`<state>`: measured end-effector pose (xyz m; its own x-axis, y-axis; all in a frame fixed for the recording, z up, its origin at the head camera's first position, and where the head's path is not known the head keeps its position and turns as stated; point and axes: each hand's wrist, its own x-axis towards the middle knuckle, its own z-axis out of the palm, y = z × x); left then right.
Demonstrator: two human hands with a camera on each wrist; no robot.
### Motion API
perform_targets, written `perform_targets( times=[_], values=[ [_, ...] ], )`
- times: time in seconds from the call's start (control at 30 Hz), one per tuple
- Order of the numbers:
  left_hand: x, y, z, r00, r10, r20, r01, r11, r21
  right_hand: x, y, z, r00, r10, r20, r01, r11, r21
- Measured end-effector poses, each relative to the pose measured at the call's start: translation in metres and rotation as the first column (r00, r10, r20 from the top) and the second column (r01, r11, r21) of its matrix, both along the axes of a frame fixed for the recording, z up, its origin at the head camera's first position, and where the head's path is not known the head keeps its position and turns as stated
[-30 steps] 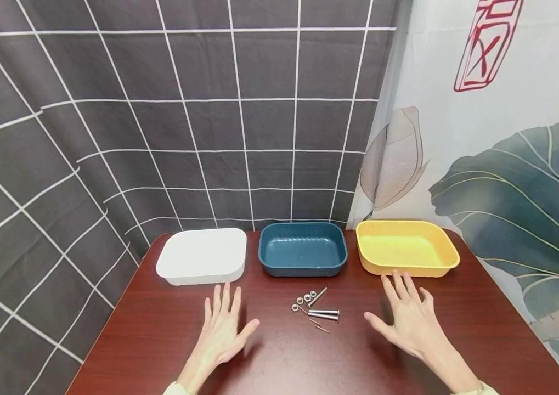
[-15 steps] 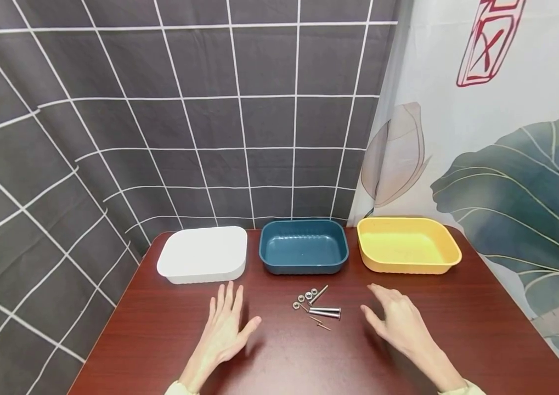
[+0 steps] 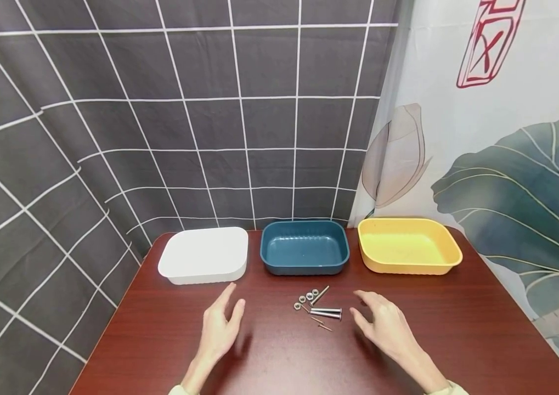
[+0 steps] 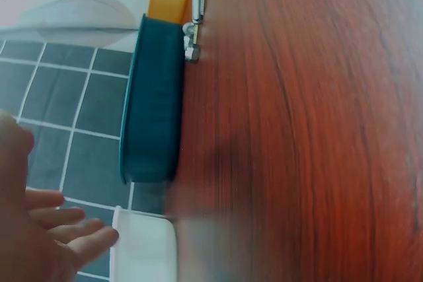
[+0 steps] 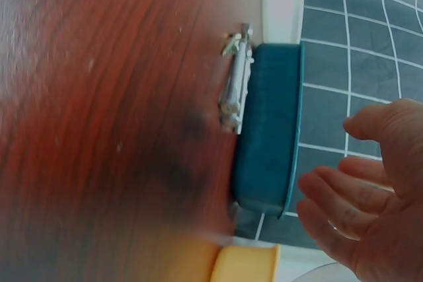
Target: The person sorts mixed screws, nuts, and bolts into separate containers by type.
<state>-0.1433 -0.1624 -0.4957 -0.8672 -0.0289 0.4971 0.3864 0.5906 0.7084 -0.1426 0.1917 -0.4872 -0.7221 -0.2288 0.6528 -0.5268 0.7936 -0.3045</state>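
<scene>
In the head view a small group of metal hardware lies mid-table. Several nuts (image 3: pixel 302 299) sit at its left and top, beside a long screw (image 3: pixel 320 295). Two thicker silver bolts (image 3: pixel 326 312) lie side by side, with thin nails (image 3: pixel 325 327) just in front. My left hand (image 3: pixel 217 329) hovers left of the group, thumb apart from the fingers, holding nothing. To the right of the bolts is my right hand (image 3: pixel 385 326), fingers loosely bent and pointing toward them, also holding nothing. The right wrist view shows its fingers (image 5: pixel 340 203) spread apart.
Three trays line the back of the reddish-brown table (image 3: pixel 279 367): a white one (image 3: pixel 202 255) at left, a dark blue one (image 3: pixel 304 270) in the middle, a yellow one (image 3: pixel 410 267) at right. Behind them hangs a grey grid curtain (image 3: pixel 269 126).
My right hand has drawn back from the yellow tray and moved left toward the hardware, its fingers bending. My left hand has turned onto its side, fingers closer together. The hardware has stayed put.
</scene>
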Motion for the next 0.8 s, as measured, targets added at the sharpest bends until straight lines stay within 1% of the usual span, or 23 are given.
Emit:
perform_targets(
  times=[0.07, 0.17, 0.23, 0.3, 0.33, 0.4, 0.47, 0.53, 0.63, 0.67, 0.77, 0.8],
  values=[
    [-0.001, -0.001, -0.001, 0.999, 0.029, -0.028, -0.026, 0.996, 0.089, 0.000, -0.002, -0.002, 1.000, 0.012, -0.010, -0.012, 1.000, -0.019],
    [-0.001, -0.003, -0.002, 0.997, 0.071, -0.017, -0.066, 0.977, 0.204, 0.001, -0.006, -0.005, 1.000, 0.026, -0.004, -0.026, 0.999, -0.046],
    [-0.002, -0.006, -0.002, 0.995, 0.098, 0.013, -0.098, 0.959, 0.267, 0.002, -0.009, -0.007, 0.999, 0.033, 0.013, -0.032, 0.997, -0.063],
    [-0.002, -0.009, -0.002, 0.991, 0.113, 0.066, -0.129, 0.929, 0.346, 0.003, -0.012, -0.009, 0.999, 0.040, 0.032, -0.037, 0.996, -0.081],
    [-0.003, -0.011, -0.002, 0.988, 0.120, 0.096, -0.148, 0.911, 0.384, 0.003, -0.014, -0.010, 0.998, 0.043, 0.043, -0.039, 0.995, -0.090],
    [-0.004, -0.016, -0.002, 0.978, 0.125, 0.165, -0.189, 0.864, 0.466, 0.005, -0.018, -0.012, 0.996, 0.053, 0.070, -0.044, 0.992, -0.119],
    [-0.004, -0.022, -0.001, 0.966, 0.128, 0.226, -0.233, 0.809, 0.540, 0.006, -0.021, -0.014, 0.993, 0.062, 0.098, -0.047, 0.988, -0.148],
    [-0.004, -0.029, 0.000, 0.953, 0.132, 0.272, -0.274, 0.754, 0.596, 0.007, -0.023, -0.017, 0.989, 0.073, 0.125, -0.050, 0.983, -0.174],
    [-0.005, -0.043, 0.002, 0.940, 0.143, 0.310, -0.323, 0.667, 0.672, 0.009, -0.026, -0.021, 0.984, 0.082, 0.157, -0.049, 0.978, -0.204],
    [-0.006, -0.048, 0.003, 0.935, 0.151, 0.320, -0.339, 0.640, 0.689, 0.009, -0.026, -0.022, 0.983, 0.083, 0.165, -0.047, 0.976, -0.212],
    [-0.010, -0.066, 0.008, 0.924, 0.185, 0.333, -0.378, 0.568, 0.732, 0.010, -0.027, -0.023, 0.980, 0.088, 0.181, -0.044, 0.971, -0.235],
    [-0.012, -0.071, 0.010, 0.920, 0.199, 0.339, -0.391, 0.547, 0.740, 0.010, -0.028, -0.024, 0.979, 0.091, 0.185, -0.045, 0.970, -0.241]
  ],
)
